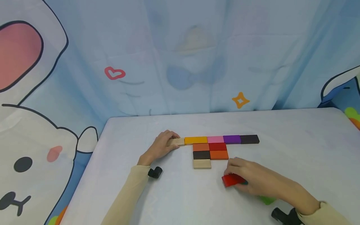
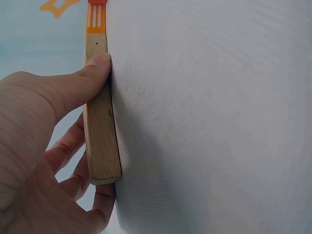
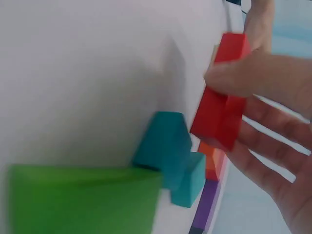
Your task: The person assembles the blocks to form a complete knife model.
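My left hand (image 1: 161, 146) pinches a plain wooden block (image 1: 176, 142) at the left end of a row; its thumb lies along the block (image 2: 101, 131) in the left wrist view. To the right in that row lie yellow (image 1: 195, 140), pink (image 1: 215, 139), purple (image 1: 232, 139) and black (image 1: 249, 139) blocks. Nearer rows hold orange, red, black and plain blocks. My right hand (image 1: 253, 176) grips a red block (image 1: 232, 180), tilted and apart from the rows. Teal blocks (image 3: 165, 141) and a green block (image 3: 83, 200) lie near that hand, partly hidden in the head view.
A white-covered table (image 1: 121, 131) bears all the blocks. Behind it hangs a light blue printed curtain (image 1: 180, 62). A small black device (image 1: 155, 172) sits at the left wrist, another (image 1: 287, 216) at the right.
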{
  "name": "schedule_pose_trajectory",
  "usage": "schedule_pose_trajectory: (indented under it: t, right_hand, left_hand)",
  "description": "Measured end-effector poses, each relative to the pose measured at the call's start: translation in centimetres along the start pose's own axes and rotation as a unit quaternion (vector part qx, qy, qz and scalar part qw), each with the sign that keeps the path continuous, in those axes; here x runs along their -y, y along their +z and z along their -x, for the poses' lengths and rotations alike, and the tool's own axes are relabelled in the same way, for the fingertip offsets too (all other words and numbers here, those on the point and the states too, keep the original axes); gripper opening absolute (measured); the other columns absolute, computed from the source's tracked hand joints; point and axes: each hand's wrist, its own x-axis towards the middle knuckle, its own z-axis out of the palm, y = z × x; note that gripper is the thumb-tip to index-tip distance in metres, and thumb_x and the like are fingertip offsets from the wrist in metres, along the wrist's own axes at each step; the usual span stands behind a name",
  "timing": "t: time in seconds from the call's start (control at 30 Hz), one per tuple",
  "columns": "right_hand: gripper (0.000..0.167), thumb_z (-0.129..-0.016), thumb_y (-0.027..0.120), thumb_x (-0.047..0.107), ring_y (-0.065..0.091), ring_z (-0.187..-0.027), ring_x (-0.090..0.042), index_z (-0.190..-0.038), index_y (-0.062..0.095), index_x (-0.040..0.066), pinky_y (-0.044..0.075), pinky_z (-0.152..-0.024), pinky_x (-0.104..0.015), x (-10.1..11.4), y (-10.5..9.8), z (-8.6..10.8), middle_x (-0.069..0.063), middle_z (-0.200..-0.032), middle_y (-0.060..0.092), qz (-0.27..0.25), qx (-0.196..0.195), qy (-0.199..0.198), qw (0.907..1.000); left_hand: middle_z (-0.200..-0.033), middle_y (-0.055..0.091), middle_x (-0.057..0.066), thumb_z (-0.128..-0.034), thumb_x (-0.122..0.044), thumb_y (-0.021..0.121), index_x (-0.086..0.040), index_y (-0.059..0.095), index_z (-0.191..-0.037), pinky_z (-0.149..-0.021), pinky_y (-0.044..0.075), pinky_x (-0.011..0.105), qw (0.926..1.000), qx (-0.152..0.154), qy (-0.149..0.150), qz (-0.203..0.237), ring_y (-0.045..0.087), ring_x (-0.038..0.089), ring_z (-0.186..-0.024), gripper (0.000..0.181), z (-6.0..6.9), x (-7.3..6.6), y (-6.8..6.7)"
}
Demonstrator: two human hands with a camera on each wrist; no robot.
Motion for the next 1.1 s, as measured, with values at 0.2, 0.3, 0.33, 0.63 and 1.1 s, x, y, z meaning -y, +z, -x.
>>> schedule_pose_trajectory:
  t: [0.2,0.3,0.33,0.63,1.1]
  right_hand:
    - [0.041,-0.075,0.094,0.008,0.063,-0.101,-0.021,-0.112,0.077,0.010,0.061,-0.086,-0.039,-0.2,-0.4,-2.6,-0.003,-0.109,0.064,0.035,-0.081,-0.004,0.9960]
    - [0.041,-0.074,0.094,0.006,0.062,-0.099,-0.021,-0.112,0.078,0.007,0.061,-0.085,-0.038,-0.4,-0.3,-3.6,-0.004,-0.107,0.064,0.037,-0.108,0.001,0.9935]
    - [0.042,-0.074,0.094,0.006,0.062,-0.098,-0.021,-0.112,0.078,0.007,0.061,-0.084,-0.037,-0.5,-0.2,-3.8,-0.005,-0.106,0.063,0.037,-0.114,0.003,0.9928]
    - [0.039,-0.076,0.093,0.004,0.062,-0.096,-0.021,-0.112,0.079,0.005,0.061,-0.084,-0.038,-0.6,0.4,-4.9,-0.006,-0.105,0.063,0.038,-0.121,0.015,0.9918]
    - [0.039,-0.074,0.094,0.004,0.060,-0.093,-0.019,-0.109,0.078,0.005,0.060,-0.084,-0.038,-0.4,1.2,-5.0,-0.005,-0.103,0.063,0.063,-0.114,0.013,0.9913]
  left_hand:
    - [-0.115,0.064,0.008,-0.0975,-0.019,0.077,-0.009,0.068,-0.126,-0.095,0.039,0.042,0.9999,-0.007,0.011,0.002,0.053,0.025,-0.102,0.032,0.0,0.1,0.1]
    - [-0.116,0.065,0.008,-0.0972,-0.019,0.077,-0.009,0.068,-0.126,-0.095,0.039,0.042,0.9999,-0.007,0.009,0.002,0.054,0.025,-0.103,0.032,0.0,0.1,0.1]
    - [-0.116,0.065,0.008,-0.0972,-0.019,0.077,-0.009,0.068,-0.126,-0.096,0.039,0.042,0.9999,-0.007,0.008,0.000,0.054,0.025,-0.103,0.032,0.0,0.2,0.1]
    - [-0.116,0.064,0.008,-0.0969,-0.019,0.077,-0.009,0.068,-0.126,-0.096,0.039,0.043,1.0000,-0.006,0.004,-0.005,0.053,0.024,-0.103,0.032,0.0,0.1,0.1]
    - [-0.117,0.064,0.007,-0.0968,-0.019,0.077,-0.009,0.068,-0.128,-0.095,0.040,0.041,1.0000,-0.005,0.006,-0.004,0.053,0.024,-0.103,0.034,-0.1,0.4,0.2]
